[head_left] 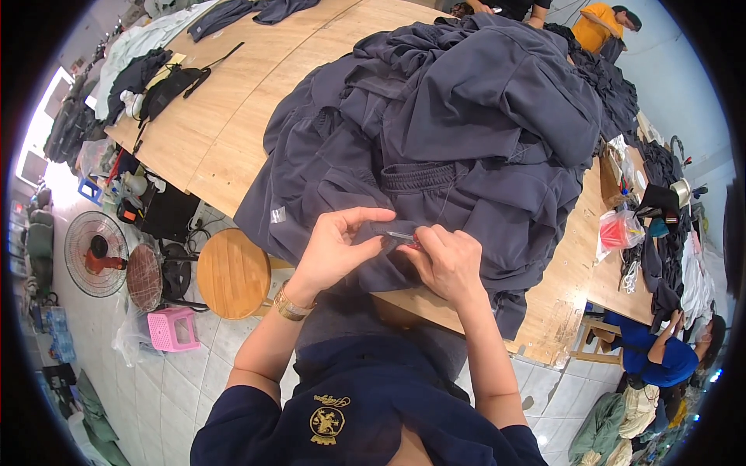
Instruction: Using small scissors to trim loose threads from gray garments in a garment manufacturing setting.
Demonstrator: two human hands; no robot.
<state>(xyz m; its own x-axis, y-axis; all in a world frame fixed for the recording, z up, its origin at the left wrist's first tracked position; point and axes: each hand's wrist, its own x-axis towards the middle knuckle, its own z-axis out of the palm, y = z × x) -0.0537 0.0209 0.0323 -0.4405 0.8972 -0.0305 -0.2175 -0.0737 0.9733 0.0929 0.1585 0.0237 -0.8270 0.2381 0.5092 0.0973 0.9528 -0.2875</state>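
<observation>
A big heap of dark grey garments (451, 124) lies on a wooden table (233, 124). My left hand (334, 245) pinches a fold of the nearest garment at the table's front edge. My right hand (447, 260) is closed on a small thin metal tool with a red part (404, 237), its tip at the same fold. The two hands almost touch. A gold bracelet (291, 304) sits on my left wrist. An elastic waistband (420, 177) of the garment shows just above the hands.
A round wooden stool (231, 273) stands left of me, with a pink plastic stool (172, 328), a floor fan (95, 253) and a black bag (167, 89) on the table beyond. A person in blue (660, 353) sits at right; another in orange (598, 23) is far back. A red bag (619, 230) lies on the table's right.
</observation>
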